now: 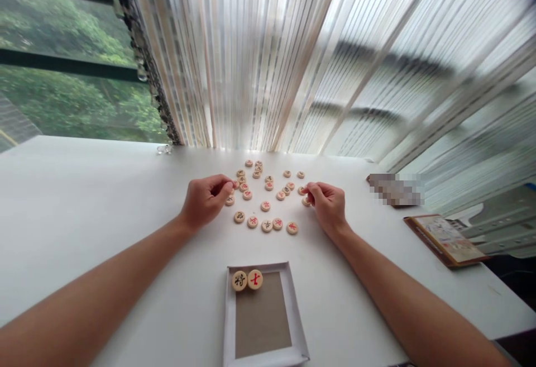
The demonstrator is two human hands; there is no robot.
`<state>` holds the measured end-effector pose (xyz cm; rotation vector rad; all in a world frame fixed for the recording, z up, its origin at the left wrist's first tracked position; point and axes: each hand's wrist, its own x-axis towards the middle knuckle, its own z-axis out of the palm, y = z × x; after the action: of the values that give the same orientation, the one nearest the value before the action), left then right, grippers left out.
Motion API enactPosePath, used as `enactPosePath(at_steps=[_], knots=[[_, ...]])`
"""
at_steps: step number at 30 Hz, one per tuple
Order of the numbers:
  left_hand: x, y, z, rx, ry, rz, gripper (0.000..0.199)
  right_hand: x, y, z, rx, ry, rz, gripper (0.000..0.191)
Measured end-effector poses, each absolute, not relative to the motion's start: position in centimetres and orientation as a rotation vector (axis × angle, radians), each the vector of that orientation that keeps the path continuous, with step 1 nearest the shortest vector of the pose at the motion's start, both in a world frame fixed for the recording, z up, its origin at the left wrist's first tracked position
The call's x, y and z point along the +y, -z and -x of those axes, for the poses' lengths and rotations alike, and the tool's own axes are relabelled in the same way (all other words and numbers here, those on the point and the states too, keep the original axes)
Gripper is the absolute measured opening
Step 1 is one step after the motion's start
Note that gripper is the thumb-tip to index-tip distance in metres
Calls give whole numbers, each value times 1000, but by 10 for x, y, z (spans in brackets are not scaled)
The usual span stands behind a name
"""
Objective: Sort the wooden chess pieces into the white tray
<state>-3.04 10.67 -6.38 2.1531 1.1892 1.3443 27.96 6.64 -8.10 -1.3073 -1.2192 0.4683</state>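
Note:
Round wooden xiangqi pieces with red or black characters lie scattered on the white table, among them a red one (265, 206) near the middle. My left hand (206, 198) is closed at the group's left side, its fingertips on a xiangqi piece (237, 185). Another piece (230, 201) lies just below those fingers. At the right side, my right hand (329, 202) pinches the edge of a xiangqi piece (301, 190), with one more piece (306, 201) partly hidden under its fingers. Closer to me, a shallow white box (288, 311) holds a black-marked piece (239, 281) and a red-marked piece (255, 280), side by side in its far left corner.
The white table (104, 199) reaches back to a striped sheer curtain (251, 65). A window (62, 65) with greenery outside is at the left. Near the right edge lie a brown-edged clipboard (446, 238) and a blurred-out item (396, 189). Clear beads (164, 149) rest at the back left.

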Motion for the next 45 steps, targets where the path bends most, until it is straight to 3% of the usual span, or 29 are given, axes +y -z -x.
enactPosePath(at_steps=[12, 20, 33, 39, 45], knots=[[111, 69, 30, 1190, -1340, -2094, 32, 62, 76, -270, -1383, -346, 1436, 42], [110, 68, 29, 1153, -1339, -2128, 32, 113, 46, -244, -1610, -314, 1712, 21], [110, 71, 27, 1075, -1332, -2175, 27, 185, 39, -193, -1708, -482, 2072, 28], [109, 71, 28, 1046, -1332, -2163, 25, 189, 41, -196, -1646, -678, 2007, 37], [102, 67, 25, 1010, -1331, -2113, 23, 156, 37, -205, -1453, -810, 1665, 25]])
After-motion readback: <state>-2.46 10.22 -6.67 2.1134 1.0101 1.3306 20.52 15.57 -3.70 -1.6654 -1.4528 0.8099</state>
